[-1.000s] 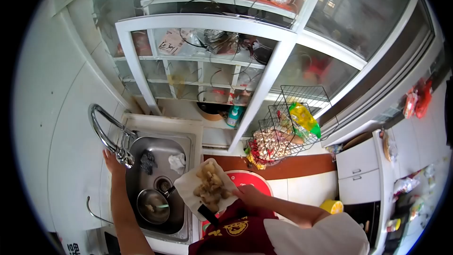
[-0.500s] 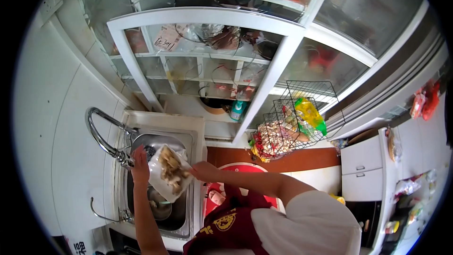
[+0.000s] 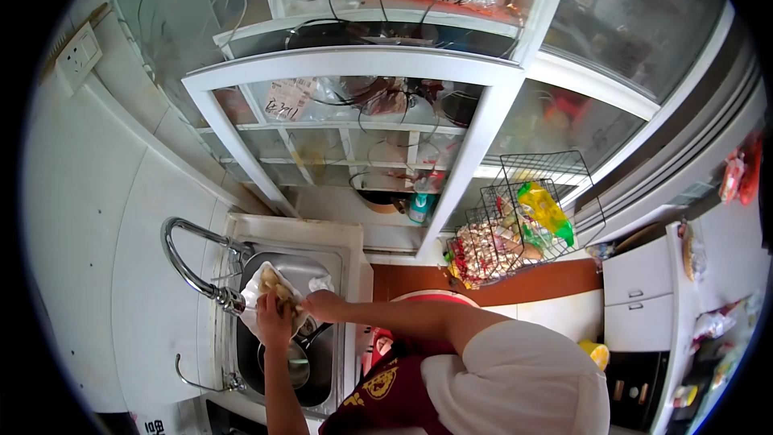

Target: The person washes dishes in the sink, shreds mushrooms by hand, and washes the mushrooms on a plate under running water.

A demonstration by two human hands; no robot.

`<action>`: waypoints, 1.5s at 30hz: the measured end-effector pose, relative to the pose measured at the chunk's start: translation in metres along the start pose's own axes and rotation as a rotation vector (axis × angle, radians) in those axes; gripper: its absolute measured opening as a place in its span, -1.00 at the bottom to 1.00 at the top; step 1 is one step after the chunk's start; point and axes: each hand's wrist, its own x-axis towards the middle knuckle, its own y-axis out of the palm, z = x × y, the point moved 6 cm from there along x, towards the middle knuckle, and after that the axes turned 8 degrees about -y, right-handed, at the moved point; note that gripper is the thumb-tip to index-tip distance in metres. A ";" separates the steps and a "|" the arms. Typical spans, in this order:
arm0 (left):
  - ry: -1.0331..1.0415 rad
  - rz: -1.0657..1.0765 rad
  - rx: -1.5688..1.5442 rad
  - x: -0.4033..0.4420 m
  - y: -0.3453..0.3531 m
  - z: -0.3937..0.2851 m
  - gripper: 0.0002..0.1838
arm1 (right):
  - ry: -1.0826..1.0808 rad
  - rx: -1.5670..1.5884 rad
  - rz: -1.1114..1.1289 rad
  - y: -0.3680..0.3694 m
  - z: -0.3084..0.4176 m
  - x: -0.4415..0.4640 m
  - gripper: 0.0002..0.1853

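Observation:
Over the steel sink (image 3: 345, 274), a white plastic bag (image 3: 250, 316) lies spread with pale brown, lumpy food pieces (image 3: 274, 280) on it; their exact kind is unclear. My left hand (image 3: 275, 322) reaches onto the pieces, its fingers bent around some of them. At the bag's right side, my right hand (image 3: 320, 306) is closed on its edge. A crumpled white bit of plastic (image 3: 320, 283) shows just beyond that hand. Below the bag, a metal pan (image 3: 298, 366) sits in the basin, partly hidden by my left forearm.
A curved chrome faucet (image 3: 181, 254) arches in from the left, its head close to the bag. A smaller tap (image 3: 183, 370) stands nearer me. Behind the sink is a white-framed glass door (image 3: 354, 60). A wire basket (image 3: 515, 229) with packaged food stands to the right.
My left hand has come down from beside the faucet, where it was raised, onto the food pieces. The bag has shifted left under the faucet head, my right hand still holding it.

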 end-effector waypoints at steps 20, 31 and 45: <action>-0.170 -0.212 0.214 0.006 0.008 0.025 -0.59 | 0.387 0.642 0.099 -0.010 -0.010 0.001 -0.58; -0.543 -0.125 0.113 -0.013 0.022 0.086 -0.59 | 0.489 0.745 0.249 0.001 -0.001 0.002 -0.57; -0.242 -0.192 0.223 -0.025 0.013 0.038 -0.61 | 0.480 0.771 0.244 0.006 -0.004 0.004 -0.59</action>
